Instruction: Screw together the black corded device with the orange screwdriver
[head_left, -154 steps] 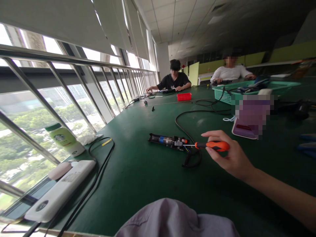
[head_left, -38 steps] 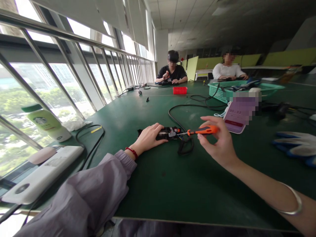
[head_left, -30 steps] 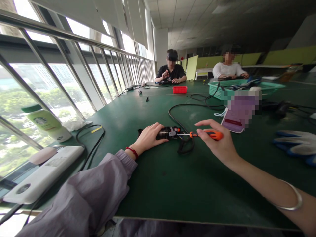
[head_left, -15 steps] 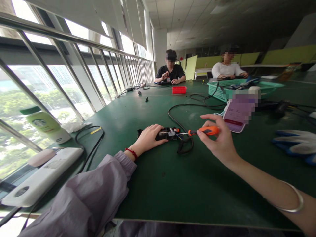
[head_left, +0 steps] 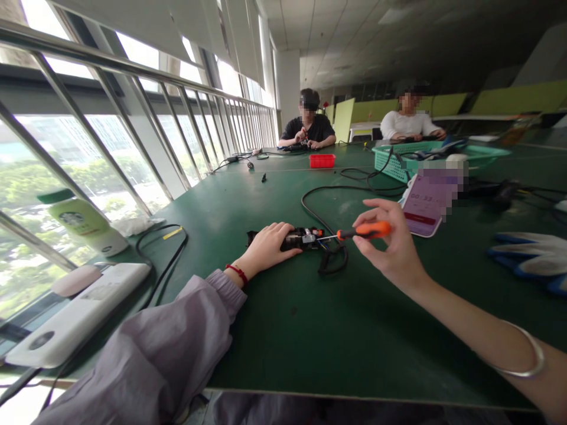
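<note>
Presently bracing black device with left hand wrapped over it, seemingly for steadiness; pinching orange screwdriver in right hand, aiming shaft at device's right end

Black cylindrical device, lying lengthwise on the green table under my left hand, inner parts exposed at one end. Orange-and-black screwdriver in my right hand, shaft reaching that end.

Office turned workroom: green partitions, tiled ceiling, roller blinds, shared worktable.
</note>
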Motion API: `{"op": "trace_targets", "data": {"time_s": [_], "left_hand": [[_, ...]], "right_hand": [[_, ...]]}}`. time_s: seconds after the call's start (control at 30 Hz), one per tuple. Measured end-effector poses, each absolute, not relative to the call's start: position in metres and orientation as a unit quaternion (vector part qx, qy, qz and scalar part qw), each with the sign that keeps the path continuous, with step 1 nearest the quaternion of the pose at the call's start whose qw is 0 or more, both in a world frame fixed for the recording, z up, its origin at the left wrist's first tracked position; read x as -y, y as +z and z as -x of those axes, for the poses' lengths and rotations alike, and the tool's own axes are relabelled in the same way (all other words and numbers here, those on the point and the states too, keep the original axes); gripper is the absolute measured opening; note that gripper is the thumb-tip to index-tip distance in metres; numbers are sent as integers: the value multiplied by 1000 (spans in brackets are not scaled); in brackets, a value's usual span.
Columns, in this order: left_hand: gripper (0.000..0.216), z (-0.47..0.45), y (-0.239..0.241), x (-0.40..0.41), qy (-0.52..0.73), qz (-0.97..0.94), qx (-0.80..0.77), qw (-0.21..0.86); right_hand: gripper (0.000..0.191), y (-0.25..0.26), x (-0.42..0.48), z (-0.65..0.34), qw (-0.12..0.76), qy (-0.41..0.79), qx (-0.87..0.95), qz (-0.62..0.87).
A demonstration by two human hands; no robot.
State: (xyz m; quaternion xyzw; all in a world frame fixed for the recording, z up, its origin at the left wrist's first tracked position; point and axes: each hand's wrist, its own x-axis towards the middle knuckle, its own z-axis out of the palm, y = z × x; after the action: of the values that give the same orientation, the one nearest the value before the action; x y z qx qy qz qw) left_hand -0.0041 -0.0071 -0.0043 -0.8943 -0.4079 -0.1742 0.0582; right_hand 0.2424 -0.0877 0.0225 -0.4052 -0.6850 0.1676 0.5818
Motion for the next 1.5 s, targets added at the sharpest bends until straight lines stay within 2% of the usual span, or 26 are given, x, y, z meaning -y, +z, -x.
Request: {"op": "trace_targets", "data": {"time_s": [0.13, 0.2, 0.37, 0.5, 0.57, 0.7, 0.8, 0.93, 1.13, 1.27, 1.5], "left_hand": [[46, 4, -4, 8, -174, 893, 411, 54], [46, 4, -4, 8, -171, 893, 413, 59], [49, 3, -4, 8, -160, 894, 412, 75], [52, 1, -3, 12, -151, 886, 427, 95], [51, 0, -3, 14, -152, 880, 439, 97], [44, 0, -2, 13, -154, 882, 436, 89], [40, 3, -1, 10, -143, 893, 420, 74], [39, 4, 1, 7, -123, 894, 426, 68], [37, 8, 8, 13, -105, 858, 499, 51], [34, 23, 16, 10, -89, 810, 576, 60], [38, 66, 28, -5, -50, 697, 709, 93]], "right_hand": [[22, 21, 85, -245, 546, 174, 672, 469], [17, 21, 84, -245, 546, 174, 670, 472], [44, 20, 85, -244, 592, 186, 667, 412], [23, 20, 87, -244, 550, 190, 668, 464], [21, 19, 87, -243, 558, 177, 671, 455], [50, 17, 85, -243, 604, 149, 679, 389], [49, 17, 86, -243, 594, 156, 683, 396], [12, 20, 89, -244, 511, 175, 736, 408], [14, 19, 89, -243, 337, 150, 847, 382], [27, 7, 85, -240, 212, 134, 899, 358], [33, 10, 83, -242, 140, 186, 894, 382]]}}
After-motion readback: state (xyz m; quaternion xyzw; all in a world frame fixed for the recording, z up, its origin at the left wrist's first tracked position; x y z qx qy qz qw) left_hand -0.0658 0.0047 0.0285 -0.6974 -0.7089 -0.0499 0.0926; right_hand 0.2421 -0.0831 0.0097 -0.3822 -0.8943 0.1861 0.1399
